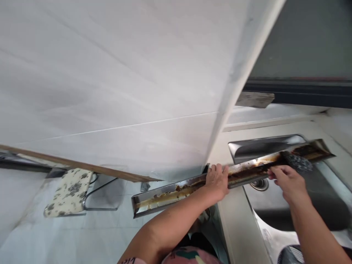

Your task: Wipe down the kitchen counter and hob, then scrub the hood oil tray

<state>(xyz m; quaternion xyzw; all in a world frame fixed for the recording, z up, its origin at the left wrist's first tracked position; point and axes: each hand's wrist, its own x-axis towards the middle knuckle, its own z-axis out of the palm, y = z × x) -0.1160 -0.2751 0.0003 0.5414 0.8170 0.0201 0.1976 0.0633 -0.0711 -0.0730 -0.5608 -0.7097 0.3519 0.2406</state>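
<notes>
A long, narrow metal tray (165,196) stained with brown grease and rust runs from lower left up to the right, ending over a steel sink (264,146). My left hand (217,181) grips the tray near its middle. My right hand (288,181) presses a dark patterned scrubbing pad (298,161) against the tray's greasy inside near its right end.
A white tiled wall (110,80) fills the upper left and ends in a corner edge beside the sink. A stool with a flowered seat (68,192) stands on the pale floor at lower left. The sink drain (259,184) lies under the tray. A dark window frame (299,90) sits at upper right.
</notes>
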